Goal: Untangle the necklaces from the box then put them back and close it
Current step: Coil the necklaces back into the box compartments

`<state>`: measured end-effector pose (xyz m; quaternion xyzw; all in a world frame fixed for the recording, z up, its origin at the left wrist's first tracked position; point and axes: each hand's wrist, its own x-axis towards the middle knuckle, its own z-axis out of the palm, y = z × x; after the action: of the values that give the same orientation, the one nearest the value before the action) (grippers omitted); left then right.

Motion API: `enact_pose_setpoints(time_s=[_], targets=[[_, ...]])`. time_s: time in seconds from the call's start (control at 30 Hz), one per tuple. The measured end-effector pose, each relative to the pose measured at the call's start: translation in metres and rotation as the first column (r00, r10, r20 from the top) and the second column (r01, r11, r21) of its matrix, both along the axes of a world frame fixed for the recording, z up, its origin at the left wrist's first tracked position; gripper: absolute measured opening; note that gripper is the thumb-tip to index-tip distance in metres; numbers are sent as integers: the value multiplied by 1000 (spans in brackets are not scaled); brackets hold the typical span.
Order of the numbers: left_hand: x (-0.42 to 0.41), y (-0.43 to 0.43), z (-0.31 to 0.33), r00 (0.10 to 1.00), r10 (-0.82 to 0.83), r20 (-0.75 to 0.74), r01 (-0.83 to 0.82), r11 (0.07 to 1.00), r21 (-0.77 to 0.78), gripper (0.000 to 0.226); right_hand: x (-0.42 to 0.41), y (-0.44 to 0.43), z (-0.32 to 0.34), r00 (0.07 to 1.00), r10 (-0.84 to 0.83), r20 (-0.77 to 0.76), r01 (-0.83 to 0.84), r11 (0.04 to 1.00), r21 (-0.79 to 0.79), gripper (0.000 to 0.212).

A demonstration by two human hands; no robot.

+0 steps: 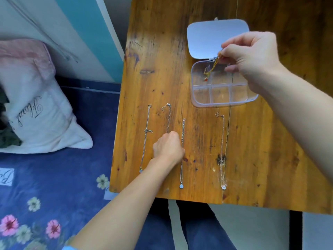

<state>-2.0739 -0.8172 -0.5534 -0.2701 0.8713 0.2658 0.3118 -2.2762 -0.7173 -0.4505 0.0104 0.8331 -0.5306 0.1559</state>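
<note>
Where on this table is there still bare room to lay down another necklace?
Bare wood lies left of the clear box, above the laid-out chains, and between the third chain and the rightmost chain. The near-left is crowded with chains and the left hand.

Bare forearms — a light-blue sleeve edge (69,247), dark-blue trousers (203,230).

The clear plastic compartment box (223,87) stands open at the far right of the wooden table (261,150), its lid (212,37) lying flat behind it. Four thin chain necklaces lie side by side nearer the front edge. A white pillow (41,121) lies left, on the flowered bedsheet (54,177).
</note>
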Motion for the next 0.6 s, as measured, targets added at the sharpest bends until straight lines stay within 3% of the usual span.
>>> enact_pose_setpoints(time_s=[0.2,0.43,0.53,0.6], targets=[[-1,0,1,1000,-29,-8,29,1000,10,11,-7,-13,-29,996,21,91,-27,997,67,15],[-1,0,4,993,-83,-88,76,994,-83,9,-5,-11,-59,983,84,164,-110,981,157,19],[-2,1,4,990,-119,-74,114,991,-72,17,-3,-2,-60,993,57,102,-77,975,208,17],[-1,0,4,987,-139,-87,133,989,-63,16,-3,12,-59,999,26,-45,-11,954,300,13]])
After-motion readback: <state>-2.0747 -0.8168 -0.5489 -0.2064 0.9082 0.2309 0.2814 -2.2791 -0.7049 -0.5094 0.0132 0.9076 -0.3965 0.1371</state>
